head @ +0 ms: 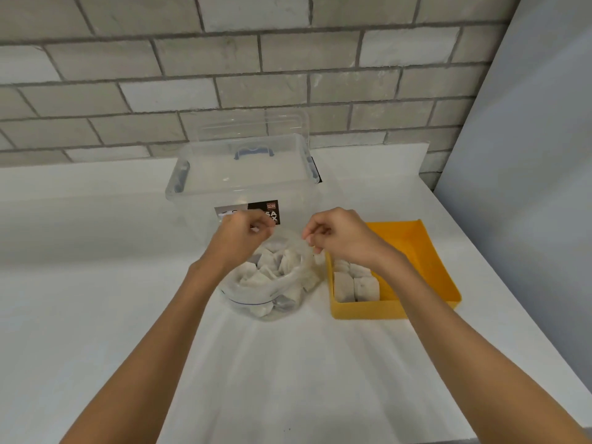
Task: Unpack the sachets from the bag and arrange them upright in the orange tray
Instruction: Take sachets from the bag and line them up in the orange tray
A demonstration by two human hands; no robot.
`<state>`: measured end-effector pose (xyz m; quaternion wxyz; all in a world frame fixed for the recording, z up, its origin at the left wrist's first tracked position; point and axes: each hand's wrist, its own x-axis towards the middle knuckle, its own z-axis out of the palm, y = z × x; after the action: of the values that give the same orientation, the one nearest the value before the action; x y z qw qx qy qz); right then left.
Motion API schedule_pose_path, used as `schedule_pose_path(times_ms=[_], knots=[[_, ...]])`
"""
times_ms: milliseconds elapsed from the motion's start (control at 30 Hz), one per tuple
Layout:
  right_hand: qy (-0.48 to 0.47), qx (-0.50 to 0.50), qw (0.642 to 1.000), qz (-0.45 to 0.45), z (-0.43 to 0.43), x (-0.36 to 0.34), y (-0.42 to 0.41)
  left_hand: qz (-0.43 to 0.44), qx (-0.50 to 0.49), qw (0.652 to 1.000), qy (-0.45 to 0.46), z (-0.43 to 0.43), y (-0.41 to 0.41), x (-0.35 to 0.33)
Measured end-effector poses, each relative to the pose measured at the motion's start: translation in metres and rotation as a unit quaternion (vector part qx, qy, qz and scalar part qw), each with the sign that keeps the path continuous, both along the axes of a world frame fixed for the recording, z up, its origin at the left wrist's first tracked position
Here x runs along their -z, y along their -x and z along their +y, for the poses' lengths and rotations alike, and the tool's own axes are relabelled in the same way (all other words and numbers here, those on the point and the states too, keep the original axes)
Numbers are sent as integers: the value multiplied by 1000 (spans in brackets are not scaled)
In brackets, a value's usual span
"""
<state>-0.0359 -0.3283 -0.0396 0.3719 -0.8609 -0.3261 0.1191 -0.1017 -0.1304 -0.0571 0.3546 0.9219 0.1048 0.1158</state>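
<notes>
A clear zip bag (256, 299) full of several white sachets (266, 270) stands open on the white counter. My left hand (238, 233) pinches the bag's far left rim. My right hand (336, 235) pinches the rim on the right side, holding the mouth wide. To the right lies the orange tray (426, 251). Several white sachets (355, 283) stand upright in the tray's near left corner; my right forearm hides part of the tray.
A clear plastic storage box (243, 174) with a blue-handled lid behind it stands just beyond the bag. A grey brick wall runs along the back. A pale panel closes off the right side of the counter (96, 283).
</notes>
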Motion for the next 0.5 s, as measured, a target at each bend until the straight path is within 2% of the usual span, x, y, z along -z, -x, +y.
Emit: schedule_pose_path(times_ms=[167, 300, 500], knots=[[25, -56, 998, 15, 46, 17, 1, 81, 21, 996, -36, 19, 9, 23], [101, -91, 991, 9, 68, 41, 3, 140, 11, 990, -29, 26, 18, 40], [114, -74, 991, 17, 72, 64, 3, 137, -13, 990, -10, 28, 24, 58]])
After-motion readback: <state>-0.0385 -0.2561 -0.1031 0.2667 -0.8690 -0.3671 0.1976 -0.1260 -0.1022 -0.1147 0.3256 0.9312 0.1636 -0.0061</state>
